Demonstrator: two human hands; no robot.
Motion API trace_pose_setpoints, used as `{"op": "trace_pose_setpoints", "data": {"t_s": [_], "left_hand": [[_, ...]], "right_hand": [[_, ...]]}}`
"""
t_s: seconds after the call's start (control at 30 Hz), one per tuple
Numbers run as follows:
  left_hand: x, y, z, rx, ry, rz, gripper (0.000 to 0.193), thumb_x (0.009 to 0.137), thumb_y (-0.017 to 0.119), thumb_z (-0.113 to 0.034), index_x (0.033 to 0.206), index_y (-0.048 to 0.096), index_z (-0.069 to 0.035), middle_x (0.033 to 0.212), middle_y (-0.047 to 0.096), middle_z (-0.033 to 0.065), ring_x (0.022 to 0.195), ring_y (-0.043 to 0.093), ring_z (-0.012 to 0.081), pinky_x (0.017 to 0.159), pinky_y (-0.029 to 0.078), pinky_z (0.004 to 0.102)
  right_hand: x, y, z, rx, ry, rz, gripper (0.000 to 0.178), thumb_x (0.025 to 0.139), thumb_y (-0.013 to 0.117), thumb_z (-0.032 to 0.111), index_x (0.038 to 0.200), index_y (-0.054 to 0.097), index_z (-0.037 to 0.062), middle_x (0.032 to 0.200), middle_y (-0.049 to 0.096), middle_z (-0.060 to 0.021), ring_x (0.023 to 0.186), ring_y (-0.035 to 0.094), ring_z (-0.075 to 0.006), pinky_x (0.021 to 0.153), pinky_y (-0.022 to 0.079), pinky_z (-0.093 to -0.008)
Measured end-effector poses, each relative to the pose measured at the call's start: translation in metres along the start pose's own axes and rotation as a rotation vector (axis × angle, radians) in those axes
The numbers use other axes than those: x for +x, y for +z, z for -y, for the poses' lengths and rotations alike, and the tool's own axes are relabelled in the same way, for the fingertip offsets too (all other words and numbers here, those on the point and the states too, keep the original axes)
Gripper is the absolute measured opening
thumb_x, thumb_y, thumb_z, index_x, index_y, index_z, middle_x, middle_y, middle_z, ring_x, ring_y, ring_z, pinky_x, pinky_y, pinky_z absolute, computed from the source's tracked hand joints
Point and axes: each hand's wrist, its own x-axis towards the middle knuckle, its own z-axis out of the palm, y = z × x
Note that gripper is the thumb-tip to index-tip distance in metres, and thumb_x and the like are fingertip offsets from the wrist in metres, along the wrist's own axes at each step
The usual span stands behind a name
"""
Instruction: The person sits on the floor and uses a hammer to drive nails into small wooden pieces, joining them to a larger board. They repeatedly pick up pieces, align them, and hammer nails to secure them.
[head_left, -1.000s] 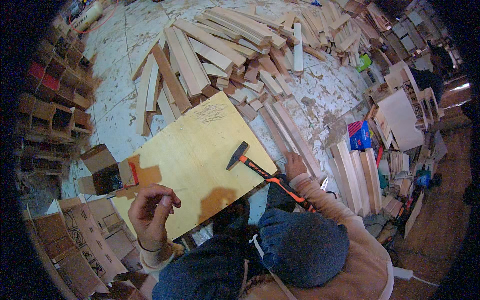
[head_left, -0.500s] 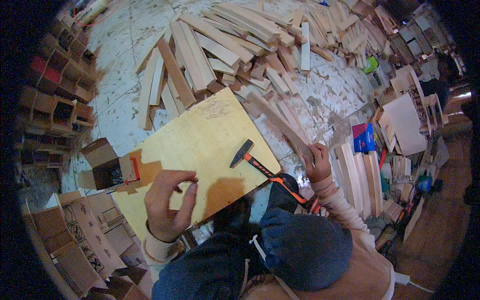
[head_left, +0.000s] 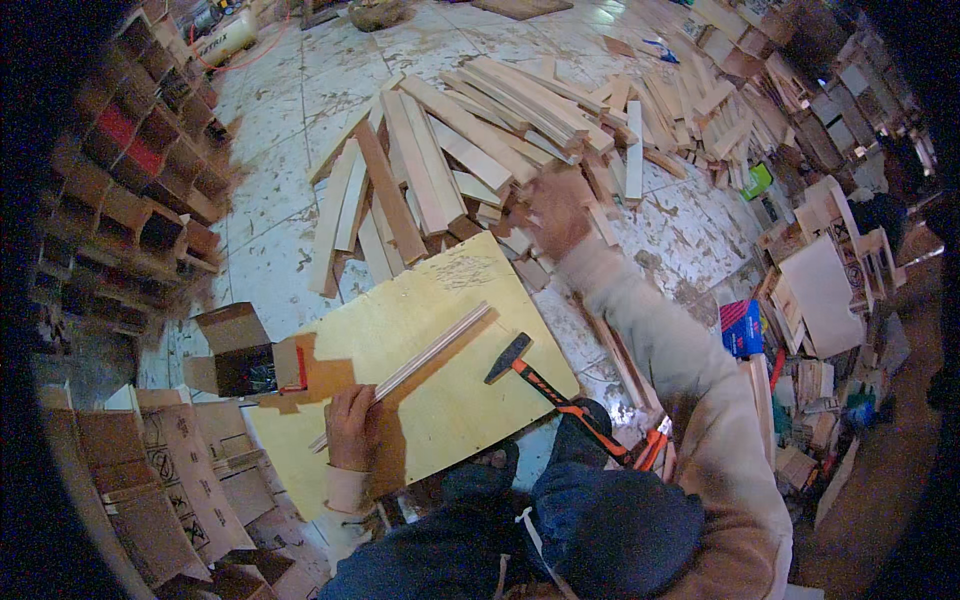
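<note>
Over the yellow board (head_left: 440, 275), my left hand (head_left: 352, 425) is closed around a thin wooden strip (head_left: 430, 352), which slants up and to the right. My right hand (head_left: 550, 210), smeared by motion, is stretched out at the near edge of the pile of wooden strips (head_left: 430, 170). Whether its fingers hold anything is not visible. A hammer (head_left: 560, 398) with a black and orange handle lies across the board's right part, its dark head on the yellow surface. Just right of the handle's end is an orange and black tool (head_left: 652, 445), partly hidden.
An open cardboard box (head_left: 245, 352) with small dark contents stands at the board's left edge. Cardboard compartments (head_left: 140, 210) line the left side. On the right are a blue and red box (head_left: 740, 328) and stacked wood pieces (head_left: 815, 385). Shavings litter the tiled floor (head_left: 270, 240).
My left hand, empty before, now grips a thin wooden strip on the board. My right hand has left the wood piece near my right knee and moved forward to the pile. The view has shifted.
</note>
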Motion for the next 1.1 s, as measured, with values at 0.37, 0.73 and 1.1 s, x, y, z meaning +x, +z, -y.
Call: {"op": "trace_pose_setpoints", "data": {"t_s": [0.37,0.73,1.1], "left_hand": [[-0.037,-0.018,0.002,0.447,0.053,-0.228,0.045,0.075,0.069,-0.022,0.116,0.057,-0.009,0.114,0.056,0.0099,0.109,0.051,0.0259,0.096,0.031,0.046],[-0.079,-0.016,0.044,0.228,-0.109,-0.44,0.036,0.079,0.062,-0.003,0.114,0.063,-0.013,0.11,0.056,0.0141,0.099,0.053,0.0306,0.084,0.046,0.0367],[-0.078,-0.101,-0.032,-1.459,-0.039,-0.899,0.057,0.091,0.058,-0.017,0.14,0.031,-0.008,0.126,0.052,0.0134,0.111,0.054,0.0239,0.085,0.048,0.0361]], "right_hand": [[0.083,-0.021,-0.074,-0.265,0.331,-0.263,0.045,0.089,0.05,0.036,0.124,0.052,0.0072,0.122,0.05,-0.0219,0.112,0.049,-0.0358,0.094,0.042,-0.0422],[-0.073,-0.007,0.055,1.406,0.447,0.161,0.047,0.093,0.051,0.036,0.119,0.053,-0.0034,0.109,0.062,-0.0158,0.078,0.062,-0.0171,0.066,0.052,-0.0258],[-0.073,-0.012,0.131,0.795,-0.222,0.361,0.031,0.089,0.059,0.016,0.115,0.059,-0.001,0.109,0.063,-0.0134,0.1,0.06,-0.0209,0.087,0.046,-0.0328]]}}
